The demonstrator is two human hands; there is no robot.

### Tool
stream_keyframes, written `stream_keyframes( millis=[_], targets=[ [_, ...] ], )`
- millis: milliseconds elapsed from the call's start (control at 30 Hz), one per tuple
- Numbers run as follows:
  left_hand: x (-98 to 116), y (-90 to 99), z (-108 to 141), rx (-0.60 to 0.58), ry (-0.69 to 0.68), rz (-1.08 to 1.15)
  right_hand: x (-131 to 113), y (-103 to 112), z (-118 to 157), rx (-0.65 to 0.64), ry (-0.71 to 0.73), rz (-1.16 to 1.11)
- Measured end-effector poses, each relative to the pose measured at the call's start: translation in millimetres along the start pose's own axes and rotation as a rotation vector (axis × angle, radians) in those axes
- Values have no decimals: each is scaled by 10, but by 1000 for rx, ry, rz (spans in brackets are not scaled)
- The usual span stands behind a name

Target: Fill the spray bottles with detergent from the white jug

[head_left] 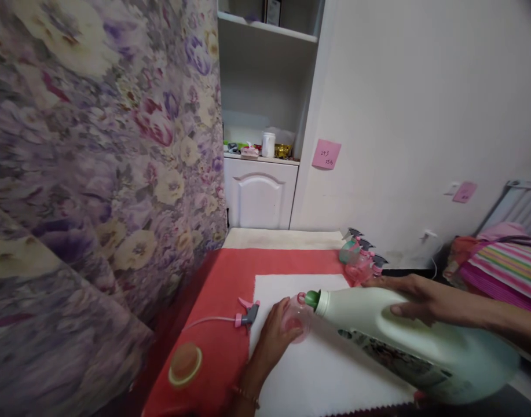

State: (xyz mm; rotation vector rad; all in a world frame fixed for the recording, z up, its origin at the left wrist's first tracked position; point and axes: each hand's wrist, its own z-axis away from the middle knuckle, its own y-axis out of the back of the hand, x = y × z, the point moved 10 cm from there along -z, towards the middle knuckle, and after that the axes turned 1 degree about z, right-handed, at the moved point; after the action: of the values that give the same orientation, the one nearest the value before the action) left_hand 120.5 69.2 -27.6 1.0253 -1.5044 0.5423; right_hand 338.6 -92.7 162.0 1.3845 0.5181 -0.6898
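Observation:
My left hand (pixel 274 330) is wrapped round a small clear pink spray bottle (pixel 298 323) that has no spray head on it. A large pale green jug (pixel 378 324) lies tilted almost on its side in my right hand (pixel 415 298), which grips it from above. The jug's green spout (pixel 312 299) is at the small bottle's mouth; whether liquid is flowing I cannot tell. Left of my left hand, a pink and grey spray head (pixel 248 315) with its thin tube rests on the red cloth. Nearer me is a round translucent cap (pixel 185 365) with a pale rim.
A white cloth (pixel 334 370) lies over the red cloth (pixel 230 266) on the table. Several spray bottles (pixel 359 263) with dark triggers stand at the back right. A floral curtain (pixel 95 174) hangs at the left, and a white cabinet (pixel 262 194) stands behind the table.

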Motion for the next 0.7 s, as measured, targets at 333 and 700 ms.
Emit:
stream_keyframes(
  millis=[333,700],
  targets=[
    [-23,-5,11,5,-1,23,-186,-109,-65,-184,13,126],
    [-54,-25,8,-10,6,40,-228,-45,-135,-196,-6,121]
  ],
)
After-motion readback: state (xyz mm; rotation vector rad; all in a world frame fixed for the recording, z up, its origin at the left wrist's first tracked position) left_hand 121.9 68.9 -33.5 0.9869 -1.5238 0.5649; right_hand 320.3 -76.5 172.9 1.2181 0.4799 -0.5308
